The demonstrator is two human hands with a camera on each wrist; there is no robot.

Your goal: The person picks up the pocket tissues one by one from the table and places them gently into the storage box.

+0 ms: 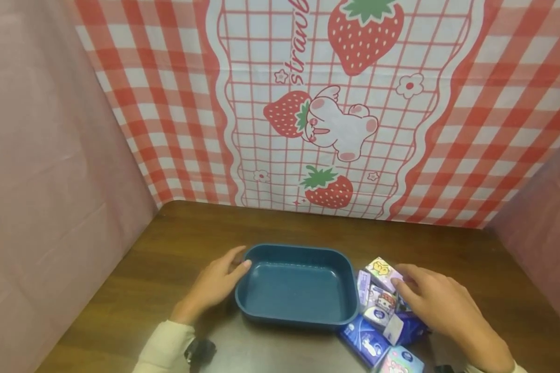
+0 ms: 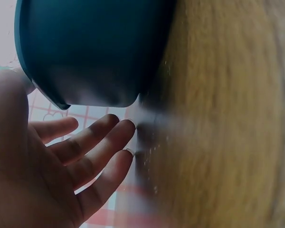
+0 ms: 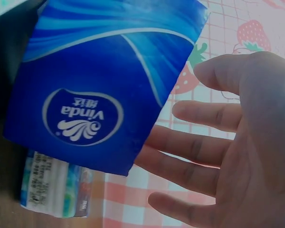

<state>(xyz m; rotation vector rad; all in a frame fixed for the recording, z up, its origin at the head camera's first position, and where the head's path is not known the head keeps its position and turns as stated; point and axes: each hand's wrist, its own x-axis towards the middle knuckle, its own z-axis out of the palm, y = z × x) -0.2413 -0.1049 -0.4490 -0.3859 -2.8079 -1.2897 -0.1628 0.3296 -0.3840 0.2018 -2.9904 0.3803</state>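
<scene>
A dark blue-green rectangular basin [image 1: 298,322] sits on the table. My left hand [image 1: 217,280] is at its left end, the thumb by the rim. Seen from the left wrist, the fingers [image 2: 92,154] are spread and slightly bent below the basin wall [image 2: 85,57], apart from it. To the basin's right lies a heap of small tissue packs [image 1: 382,300]. My right hand [image 1: 441,300] is beside the heap, nearest a pack with a yellow cartoon print [image 1: 379,268]. In the right wrist view a blue Vinda tissue pack [image 3: 99,90] is close to the loosely extended fingers [image 3: 194,145]; contact is unclear.
The brown wooden table [image 1: 205,228] ends at a red-and-white checked strawberry cloth [image 1: 280,155] hanging behind it. Pink curtains [image 1: 51,181] stand at both sides. A pale patterned tissue pack [image 1: 399,361] lies at the near edge of the heap.
</scene>
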